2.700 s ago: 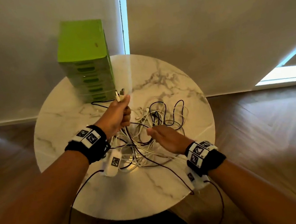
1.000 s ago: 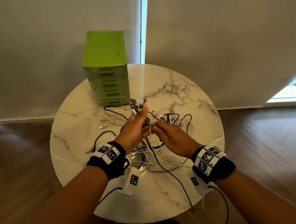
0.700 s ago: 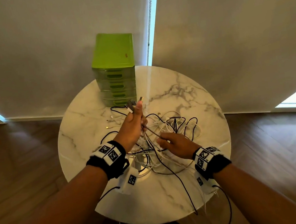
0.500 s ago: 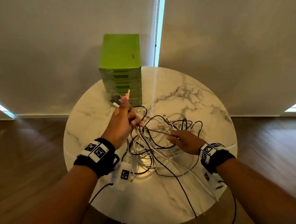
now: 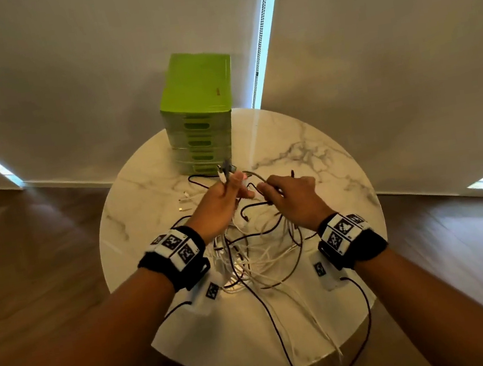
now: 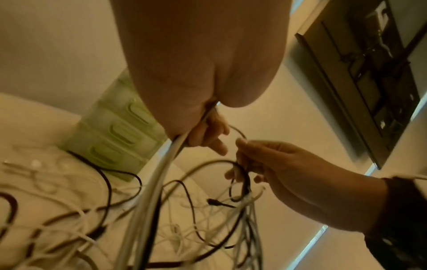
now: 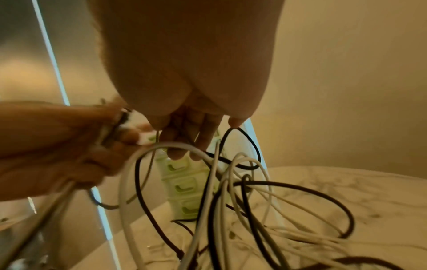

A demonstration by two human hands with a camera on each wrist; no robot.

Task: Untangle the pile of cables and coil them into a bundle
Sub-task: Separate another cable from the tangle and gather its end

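Gripping tangled cables [image 5: 254,253]: 2 hands, 1 drawer unit [image 5: 198,111].

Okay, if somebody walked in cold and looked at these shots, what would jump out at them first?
Probably the tangle of black and white cables heaped mid-table on the round marble table, some strands trailing over its near edge. Above it, the left hand holds a bunch of cable ends upright while the right hand pinches a strand beside it. Behind them, a bright green drawer unit stands at the table's far edge.

No text can be read; the wristbands [image 5: 181,248] carry only black-and-white square marker patterns.
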